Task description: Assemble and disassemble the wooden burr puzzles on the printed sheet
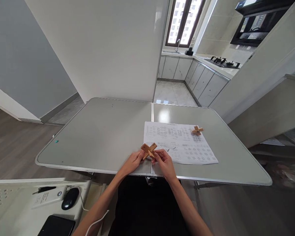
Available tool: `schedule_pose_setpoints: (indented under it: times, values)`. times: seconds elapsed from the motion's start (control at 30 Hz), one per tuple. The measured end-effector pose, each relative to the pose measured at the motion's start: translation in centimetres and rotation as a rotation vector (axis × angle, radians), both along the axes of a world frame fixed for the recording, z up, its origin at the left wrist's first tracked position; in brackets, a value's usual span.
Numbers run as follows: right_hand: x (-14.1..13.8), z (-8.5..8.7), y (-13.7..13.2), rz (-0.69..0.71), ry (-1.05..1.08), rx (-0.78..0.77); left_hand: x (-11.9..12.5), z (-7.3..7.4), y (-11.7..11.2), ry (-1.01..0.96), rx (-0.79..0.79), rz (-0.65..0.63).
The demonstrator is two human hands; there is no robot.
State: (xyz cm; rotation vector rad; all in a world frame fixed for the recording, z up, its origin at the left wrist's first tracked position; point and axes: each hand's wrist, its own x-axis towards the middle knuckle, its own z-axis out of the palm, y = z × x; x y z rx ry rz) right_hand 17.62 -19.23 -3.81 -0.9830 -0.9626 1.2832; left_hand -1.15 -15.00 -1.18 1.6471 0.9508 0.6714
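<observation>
Pinching the wooden cross puzzle between them, left hand and right hand close fingertips on opposite arms, likely steadying it, diagram sheet just beyond.

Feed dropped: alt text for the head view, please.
The left hand and right hand hold a cross-shaped wooden puzzle at the near edge of a grey table. A printed sheet lies beside them, a smaller wooden puzzle on it.

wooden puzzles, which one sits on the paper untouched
The far puzzle, at the far right corner of the printed sheet; the near puzzle is gripped by the left hand and right hand.
</observation>
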Motion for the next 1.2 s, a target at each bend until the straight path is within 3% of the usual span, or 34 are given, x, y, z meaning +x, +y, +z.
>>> schedule_pose_setpoints:
  times: [0.17, 0.47, 0.67, 0.93, 1.1, 1.2]
  values:
    - [2.0, 0.4, -0.1, -0.193, 0.022, -0.067, 0.0, 0.7, -0.2, 0.031, 0.017, 0.049]
    - [15.4, -2.2, 1.5, -0.698, 0.038, -0.140, -0.1, 0.7, -0.4, 0.026, 0.012, 0.089]
    - [20.8, -3.5, 3.1, -0.853, 0.053, -0.141, 0.0, 1.0, -0.5, 0.025, 0.012, 0.119]
    - [22.1, -3.5, 4.0, -0.858, 0.097, -0.155, 0.0, 1.0, -0.5, 0.034, 0.001, 0.134]
    - [19.4, -3.3, 2.0, -0.861, -0.035, -0.114, 0.0, 1.3, -0.6, 0.031, 0.010, 0.131]
    - [16.9, -2.9, 0.5, -0.678, -0.266, -0.101, 0.1, 1.1, -0.5, 0.026, 0.011, 0.129]
